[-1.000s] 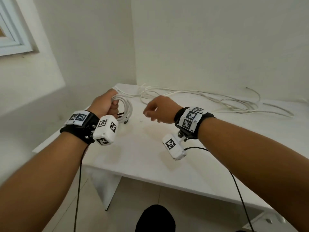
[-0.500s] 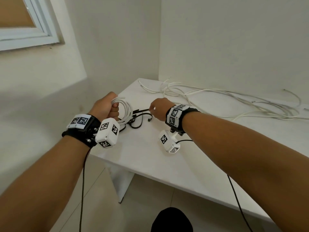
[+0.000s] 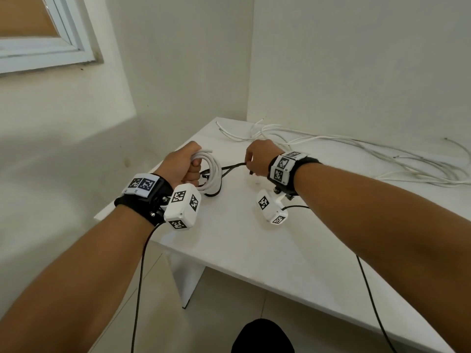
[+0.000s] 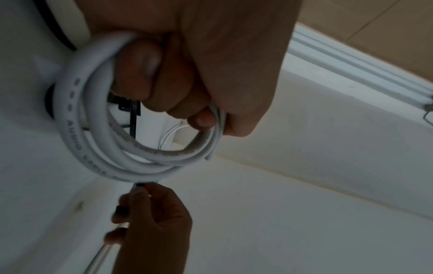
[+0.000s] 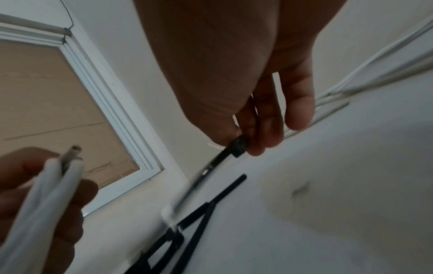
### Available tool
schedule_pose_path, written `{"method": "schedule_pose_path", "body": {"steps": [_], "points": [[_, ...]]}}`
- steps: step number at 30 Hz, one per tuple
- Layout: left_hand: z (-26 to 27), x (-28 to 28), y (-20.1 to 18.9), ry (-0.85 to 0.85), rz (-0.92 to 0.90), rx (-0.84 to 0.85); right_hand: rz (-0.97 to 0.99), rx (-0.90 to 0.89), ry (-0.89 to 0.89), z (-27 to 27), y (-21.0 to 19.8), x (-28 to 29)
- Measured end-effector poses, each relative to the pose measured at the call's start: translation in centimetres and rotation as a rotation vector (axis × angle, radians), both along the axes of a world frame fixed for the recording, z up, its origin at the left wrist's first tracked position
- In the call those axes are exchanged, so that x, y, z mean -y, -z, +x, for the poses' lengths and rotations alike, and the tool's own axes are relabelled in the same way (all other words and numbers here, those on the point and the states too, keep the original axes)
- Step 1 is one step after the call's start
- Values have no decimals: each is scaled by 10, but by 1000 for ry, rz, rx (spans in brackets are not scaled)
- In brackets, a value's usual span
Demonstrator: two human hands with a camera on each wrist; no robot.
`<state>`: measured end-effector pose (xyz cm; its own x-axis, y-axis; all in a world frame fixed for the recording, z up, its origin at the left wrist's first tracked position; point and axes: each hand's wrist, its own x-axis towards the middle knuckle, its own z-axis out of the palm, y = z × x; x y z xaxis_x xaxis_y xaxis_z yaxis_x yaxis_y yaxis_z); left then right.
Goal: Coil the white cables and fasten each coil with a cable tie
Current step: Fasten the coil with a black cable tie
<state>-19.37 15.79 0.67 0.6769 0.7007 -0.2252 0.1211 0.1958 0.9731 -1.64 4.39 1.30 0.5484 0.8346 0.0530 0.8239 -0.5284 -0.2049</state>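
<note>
My left hand (image 3: 184, 164) grips a coil of white cable (image 3: 212, 174) upright over the table's left part; the left wrist view shows its fingers (image 4: 150, 74) curled round the loops of the coil (image 4: 98, 148). My right hand (image 3: 257, 159) pinches the head of a black cable tie (image 3: 233, 167), lifted off the table to the right of the coil. The right wrist view shows the tie's head (image 5: 239, 146) between thumb and fingertips (image 5: 269, 129). More black ties (image 5: 187, 222) lie on the table below.
A loose tangle of white cables (image 3: 356, 154) lies along the back of the white table (image 3: 254, 250), against the wall. The table stands in a room corner. A window frame (image 3: 63, 49) is on the left wall. Floor tiles show below the table's near edge.
My right hand reached left to the black ties beside the coil, took one by its head and has lifted it. The left hand keeps holding the coil.
</note>
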Motion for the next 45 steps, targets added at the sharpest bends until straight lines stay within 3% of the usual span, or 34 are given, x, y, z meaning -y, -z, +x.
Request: {"method": "schedule_pose_path", "body": {"steps": [12,18,24,40,45], "points": [[60,96,-17,380,201,-102,178,-12,52,35,-50,78],[79,137,-22,493,298,-159,-34,-245,-34,48,-53,135],[96,167,-19,536,285,-159,-111,-422,-80,51,-44,174],[120,227,-17,604,260,-136,-209,-260,-73,53,-71,238],[126,229,-16,536,217,-31,-13,-147,-48,54,-72,244]]}}
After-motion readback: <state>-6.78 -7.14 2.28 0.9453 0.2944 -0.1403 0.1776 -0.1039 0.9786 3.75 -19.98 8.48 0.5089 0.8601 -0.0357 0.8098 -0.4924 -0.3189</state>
